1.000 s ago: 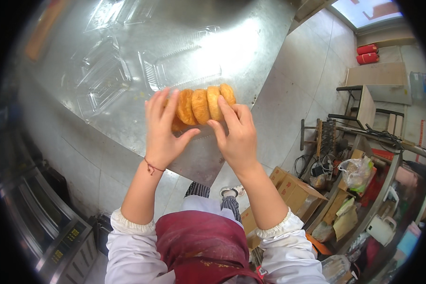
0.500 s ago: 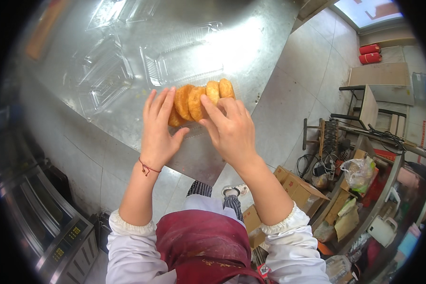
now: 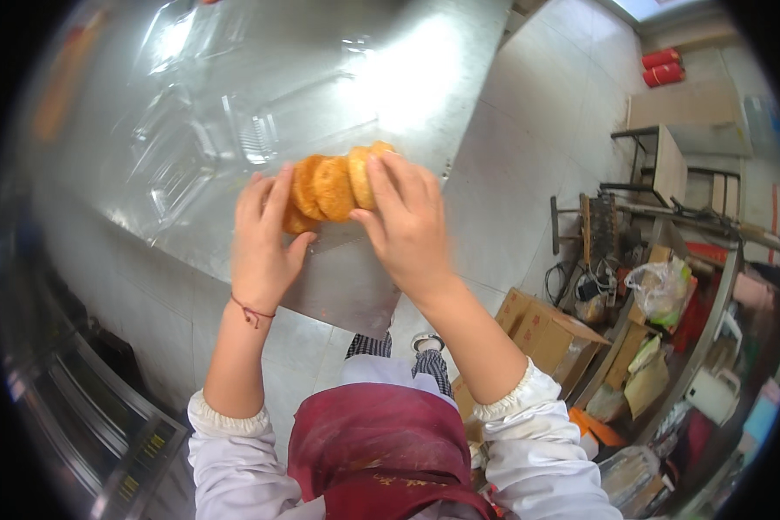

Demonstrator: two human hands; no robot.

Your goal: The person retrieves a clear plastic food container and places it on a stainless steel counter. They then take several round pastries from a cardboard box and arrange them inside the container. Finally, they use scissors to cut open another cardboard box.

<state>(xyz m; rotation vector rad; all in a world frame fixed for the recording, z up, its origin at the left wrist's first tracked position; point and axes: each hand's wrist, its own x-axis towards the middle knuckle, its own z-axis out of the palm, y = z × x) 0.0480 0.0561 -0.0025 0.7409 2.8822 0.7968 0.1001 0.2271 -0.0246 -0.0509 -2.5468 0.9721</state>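
A row of round, golden-brown pastries (image 3: 333, 189) stands on edge, side by side, over the near part of the metal table. My left hand (image 3: 263, 232) presses on the left end of the row, its fingers behind and the thumb at the near side. At the right end my right hand (image 3: 410, 224) grips the paler pastries between fingers and thumb, hiding part of them. Just beyond the row lies a clear plastic tray (image 3: 256, 140). Whether the pastries rest in that tray or are lifted I cannot tell.
More clear plastic trays (image 3: 175, 165) lie to the left on the shiny metal table (image 3: 338, 290). Metal equipment (image 3: 104, 425) stands at lower left. Off the table's right side are cardboard boxes (image 3: 537, 334), a cluttered shelf (image 3: 711, 321) and a small stool (image 3: 667, 165).
My right hand has shifted from the middle of the row to its right end. The row looks more tightly pressed together. The whole view has shifted slightly.
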